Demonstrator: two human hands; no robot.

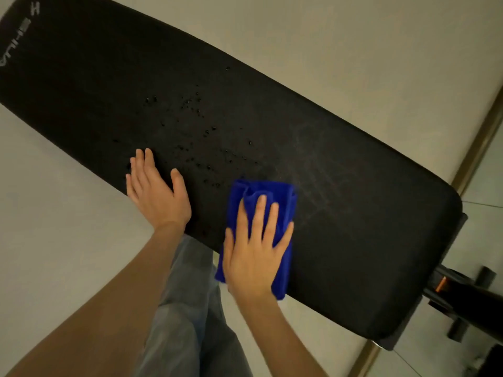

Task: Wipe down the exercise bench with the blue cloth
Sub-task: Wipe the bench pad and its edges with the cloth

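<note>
A long black padded exercise bench (340, 213) runs diagonally from the upper left to the lower right. Water droplets (201, 131) speckle its middle, and faint streaks show on the pad to the right of the cloth. A folded blue cloth (272, 194) lies on the bench's near edge, and my right hand (255, 254) presses flat on it with fingers spread. My left hand (155, 191) rests flat and bare on the pad's near edge, to the left of the cloth.
Pale floor tiles (353, 44) surround the bench. The bench's black and orange frame (451, 289) sticks out at the lower right. My leg in grey jeans (187, 308) stands against the bench's near side. A brown strip (479, 140) crosses the floor at the right.
</note>
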